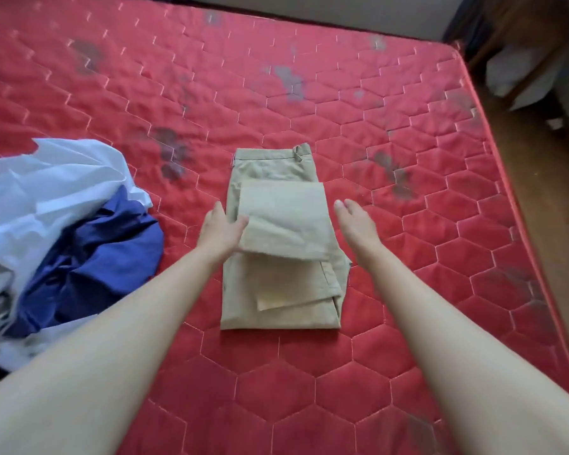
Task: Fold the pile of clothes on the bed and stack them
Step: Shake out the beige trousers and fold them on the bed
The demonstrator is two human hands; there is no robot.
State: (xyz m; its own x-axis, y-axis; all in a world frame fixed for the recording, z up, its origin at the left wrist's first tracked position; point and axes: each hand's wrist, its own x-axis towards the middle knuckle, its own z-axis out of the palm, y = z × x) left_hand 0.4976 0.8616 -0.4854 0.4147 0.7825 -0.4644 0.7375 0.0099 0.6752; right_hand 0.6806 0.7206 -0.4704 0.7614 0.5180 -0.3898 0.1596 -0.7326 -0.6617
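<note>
Forearms reach over the red quilted bed (309, 372) to khaki trousers (276, 290) lying between the hands, the left hand (222, 229) pinching the lifted folded flap's edge, the right hand (355, 221) open beside it, unfolded white and blue clothes (63, 224) left of both.

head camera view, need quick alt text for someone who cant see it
A person's left hand holds the edge of a folded flap of tan trousers lying half-folded on a red quilted mattress, while the right hand hovers open beside them. A crumpled pile of white and blue clothes sits at the left.
</note>
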